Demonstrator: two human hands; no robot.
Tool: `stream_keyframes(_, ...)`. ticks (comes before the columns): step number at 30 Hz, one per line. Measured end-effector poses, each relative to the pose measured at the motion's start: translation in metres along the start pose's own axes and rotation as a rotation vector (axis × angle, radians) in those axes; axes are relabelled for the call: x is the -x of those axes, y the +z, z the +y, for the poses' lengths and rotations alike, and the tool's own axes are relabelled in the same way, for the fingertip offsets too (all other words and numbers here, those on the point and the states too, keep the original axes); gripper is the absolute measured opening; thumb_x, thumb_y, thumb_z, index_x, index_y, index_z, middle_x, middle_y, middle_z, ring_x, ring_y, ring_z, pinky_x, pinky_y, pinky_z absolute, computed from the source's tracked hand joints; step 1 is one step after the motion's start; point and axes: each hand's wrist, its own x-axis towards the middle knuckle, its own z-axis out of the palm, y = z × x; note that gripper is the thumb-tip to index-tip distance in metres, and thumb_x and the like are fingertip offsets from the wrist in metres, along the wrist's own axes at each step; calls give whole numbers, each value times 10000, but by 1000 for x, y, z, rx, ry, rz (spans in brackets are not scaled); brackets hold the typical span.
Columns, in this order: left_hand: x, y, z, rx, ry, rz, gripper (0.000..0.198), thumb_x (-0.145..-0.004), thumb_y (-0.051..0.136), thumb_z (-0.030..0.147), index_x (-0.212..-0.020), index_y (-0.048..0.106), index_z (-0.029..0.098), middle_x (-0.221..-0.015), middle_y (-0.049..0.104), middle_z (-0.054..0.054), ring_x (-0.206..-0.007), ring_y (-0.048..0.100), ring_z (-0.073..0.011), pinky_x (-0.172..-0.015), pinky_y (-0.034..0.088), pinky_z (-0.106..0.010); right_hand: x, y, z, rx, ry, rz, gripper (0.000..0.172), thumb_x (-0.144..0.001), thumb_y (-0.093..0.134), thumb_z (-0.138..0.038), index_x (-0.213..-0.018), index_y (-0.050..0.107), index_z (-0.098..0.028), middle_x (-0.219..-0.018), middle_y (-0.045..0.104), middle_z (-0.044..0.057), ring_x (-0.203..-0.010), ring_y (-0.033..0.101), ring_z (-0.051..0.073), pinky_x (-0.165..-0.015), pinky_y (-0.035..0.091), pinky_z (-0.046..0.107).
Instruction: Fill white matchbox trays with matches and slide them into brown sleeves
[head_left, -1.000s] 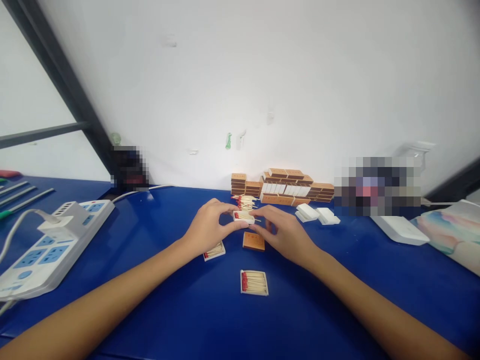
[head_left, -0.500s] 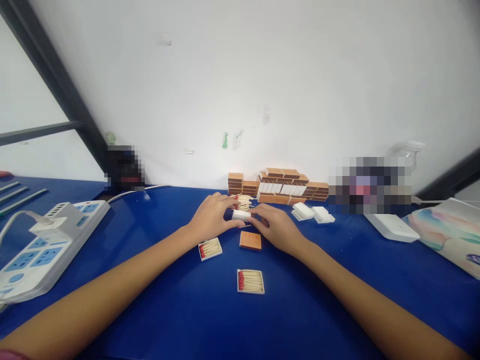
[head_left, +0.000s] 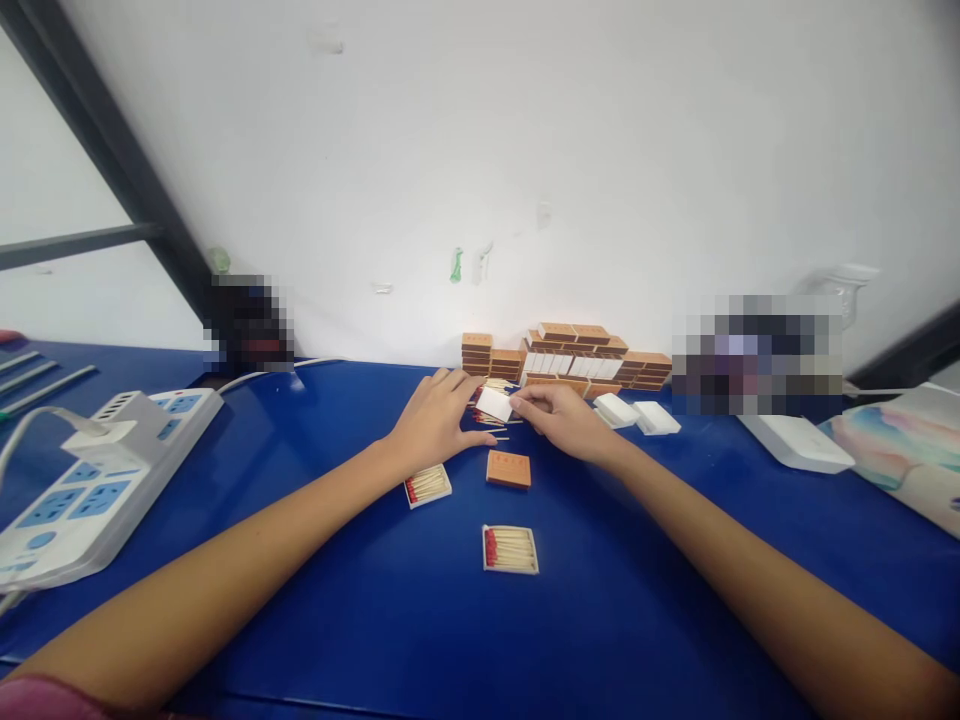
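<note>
Between thumb and fingers, my right hand (head_left: 559, 418) pinches a small white matchbox tray (head_left: 495, 404) over a pile of loose matches (head_left: 491, 420). My left hand (head_left: 435, 418) is just left of the pile, thumb and fingers apart, holding nothing visible. An orange matchbox (head_left: 508, 469) lies on the blue table nearer to me. Closer still is a tray full of red-tipped matches (head_left: 511, 550). Another filled tray (head_left: 428, 485) sits beneath my left wrist, partly covered by it.
Stacked matchboxes (head_left: 574, 360) stand against the white wall. Right of my right hand lie white trays (head_left: 637, 414). A white power strip (head_left: 97, 490) with a plugged-in cable is on the left. A white device (head_left: 796, 442) and a colourful bag (head_left: 900, 445) are on the right.
My left hand has let go of the white tray and opened. The tray, now in my right hand alone, is turned and lifted. The view has shifted slightly.
</note>
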Motion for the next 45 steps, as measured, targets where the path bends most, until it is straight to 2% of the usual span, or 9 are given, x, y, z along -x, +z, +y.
stream_keyframes(10, -3, 5, 2, -27, -21, 11, 641, -838, 840, 522, -1335, 571, 217, -1280, 671, -87, -1182, 577, -313, -968, 438, -434, -1, -1, 1, -224, 172, 12, 542, -836, 658, -708, -835, 674, -166, -578, 382, -66, -523, 314, 96, -473, 225, 251)
stream_keyframes(20, -5, 9, -1, -36, -47, 42, 798, -850, 832, 517, -1475, 449, 200, -1395, 642, -106, -1254, 567, -323, -1007, 423, -450, -2, -7, -7, -261, 220, 50, 480, -847, 678, -649, -851, 688, -169, -574, 343, -70, -510, 287, 98, -479, 209, 261)
stream_keyframes(23, -6, 9, -1, -38, -43, 59, 775, -853, 830, 515, -1457, 449, 214, -1390, 645, -101, -1254, 566, -320, -1015, 417, -443, 3, -26, -19, -170, 167, 122, 431, -853, 701, -591, -914, 743, -166, -626, 520, -11, -570, 428, 132, -531, 309, 277)
stream_keyframes(26, -7, 9, -3, -47, -46, 73, 710, -849, 833, 520, -1383, 480, 211, -1355, 656, -107, -1241, 570, -327, -1014, 407, -442, 17, -57, -26, 130, 60, 229, 382, -868, 691, -539, -940, 780, -175, -813, 709, 62, -713, 597, 196, -644, 423, 312)
stream_keyframes(28, -8, 9, -4, -53, -48, 79, 644, -846, 833, 529, -1304, 510, 212, -1304, 672, -97, -1208, 582, -320, -994, 410, -432, 29, -81, -24, 304, 45, 273, 390, -888, 657, -547, -969, 782, -186, -868, 743, 70, -739, 638, 215, -669, 446, 325)
stream_keyframes(32, -9, 10, -7, -60, -49, 89, 550, -849, 833, 524, -1191, 536, 213, -1226, 687, -72, -1151, 597, -296, -947, 415, -412, 49, -121, -7, 538, 69, 248, 406, -856, 651, -577, -926, 761, -192, -694, 675, 39, -614, 579, 194, -586, 403, 318)
stream_keyframes(41, -9, 11, -11, -73, -39, 99, 573, -831, 842, 543, -1186, 540, 210, -1212, 687, -70, -1149, 598, -300, -922, 411, -414, 53, -136, 14, 635, 216, 22, 360, -820, 711, -542, -932, 768, -204, -762, 714, 42, -680, 634, 198, -655, 447, 307)
stream_keyframes(43, -7, 9, -10, -72, -31, 103, 568, -842, 825, 563, -1182, 538, 211, -1200, 687, -67, -1146, 598, -295, -925, 411, -413, 56, -145, 14, 661, 265, 110, 381, -858, 672, -559, -959, 773, -206, -818, 735, 55, -745, 649, 211, -696, 456, 311)
stream_keyframes(45, -4, 5, -8, -66, -27, 114, 522, -871, 787, 583, -1142, 542, 211, -1169, 687, -58, -1123, 603, -283, -924, 412, -411, 61, -159, 18, 771, 384, 371, 420, -907, 595, -564, -953, 768, -185, -871, 748, 103, -812, 655, 254, -728, 449, 348)
